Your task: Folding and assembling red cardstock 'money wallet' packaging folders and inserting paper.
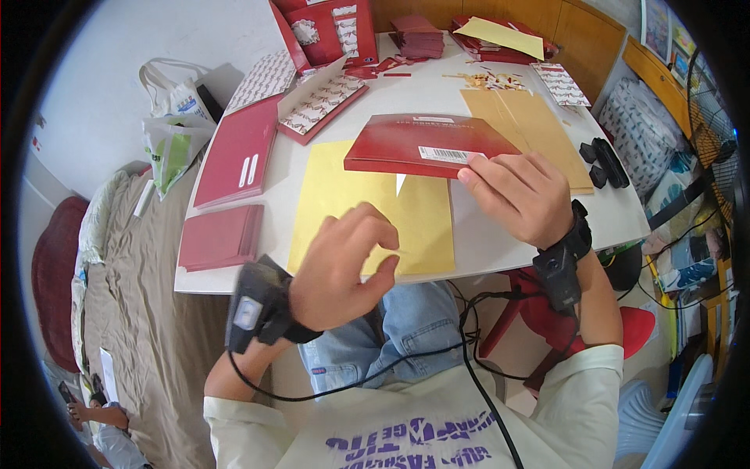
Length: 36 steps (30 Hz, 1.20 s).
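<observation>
Red packet (426, 144), a flat glossy sleeve with a white label strip, lies near the middle of the white tabletop (500, 234), its near edge overlapping a yellow sheet (344, 203) that reaches to the tabletop's near edge. The right hand (519, 195) rests on the packet's right end, fingers curled together and pressing down on its corner. The left hand (344, 266) hovers over the yellow sheet at the near edge, thumb and fingers pinched together on a small pale scrap (400, 252); whether it also touches the sheet I cannot tell. Both wrists wear black strapped devices, with a black cable (469, 344) trailing down over the lap.

Toward the tabletop's left edge lie flat red folders (238, 152), and a smaller red stack (221, 237) sits at the near left corner. A patterned open box (320, 102) stands further back, with a stack of dark red envelopes (416, 37) at the far edge. A tan sheet (519, 125) lies right of the packet, paper scraps (488, 80) behind it, and black clips (603, 162) near the right edge.

Around the table: a white wall, carrier bags (172, 125) on a bed (148, 313) at the left, wooden panelling at the far right, a red stool (547, 320) beneath.
</observation>
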Tool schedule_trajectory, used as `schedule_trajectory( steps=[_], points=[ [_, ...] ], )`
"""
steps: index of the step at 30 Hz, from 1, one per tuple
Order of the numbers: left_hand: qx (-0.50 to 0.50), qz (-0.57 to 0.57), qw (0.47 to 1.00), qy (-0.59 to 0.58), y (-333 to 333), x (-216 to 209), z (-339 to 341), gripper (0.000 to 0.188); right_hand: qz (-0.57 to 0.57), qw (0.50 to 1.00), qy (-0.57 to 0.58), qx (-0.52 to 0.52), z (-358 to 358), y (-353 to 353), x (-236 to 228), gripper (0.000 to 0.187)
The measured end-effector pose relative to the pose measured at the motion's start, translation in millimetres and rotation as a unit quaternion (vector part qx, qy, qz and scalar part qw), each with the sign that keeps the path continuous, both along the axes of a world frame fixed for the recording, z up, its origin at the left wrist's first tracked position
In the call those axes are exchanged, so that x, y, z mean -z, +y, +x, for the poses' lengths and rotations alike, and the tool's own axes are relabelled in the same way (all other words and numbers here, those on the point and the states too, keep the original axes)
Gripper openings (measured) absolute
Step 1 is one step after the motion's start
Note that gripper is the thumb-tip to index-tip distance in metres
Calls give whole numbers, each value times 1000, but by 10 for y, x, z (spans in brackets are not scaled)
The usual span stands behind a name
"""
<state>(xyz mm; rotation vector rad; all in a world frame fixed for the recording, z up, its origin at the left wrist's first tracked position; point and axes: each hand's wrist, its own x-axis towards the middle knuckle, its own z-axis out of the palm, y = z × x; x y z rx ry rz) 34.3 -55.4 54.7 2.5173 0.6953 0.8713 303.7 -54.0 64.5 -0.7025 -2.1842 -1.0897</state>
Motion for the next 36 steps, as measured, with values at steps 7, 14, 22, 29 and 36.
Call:
schedule_trajectory(
  steps=[7, 14, 22, 29, 36],
  points=[
    [-14, 39, 999, -17, 137, -507, 111, 19, 5, 1000, -18, -16, -44, -13, 53, 19],
    [16, 85, 995, 57, 321, -562, 257, 17, -6, 997, -58, -44, -96, 28, 1, 19],
    [46, -46, 997, 48, 408, -574, 325, 18, -6, 997, -39, -61, -97, 38, -9, 12],
    [53, -72, 995, 39, 430, -526, 385, 16, -6, 997, -33, -67, -100, 39, -13, 12],
    [47, -163, 984, 46, 425, -595, 375, 12, 8, 997, -26, -71, -97, 64, 14, 12]
  ],
)
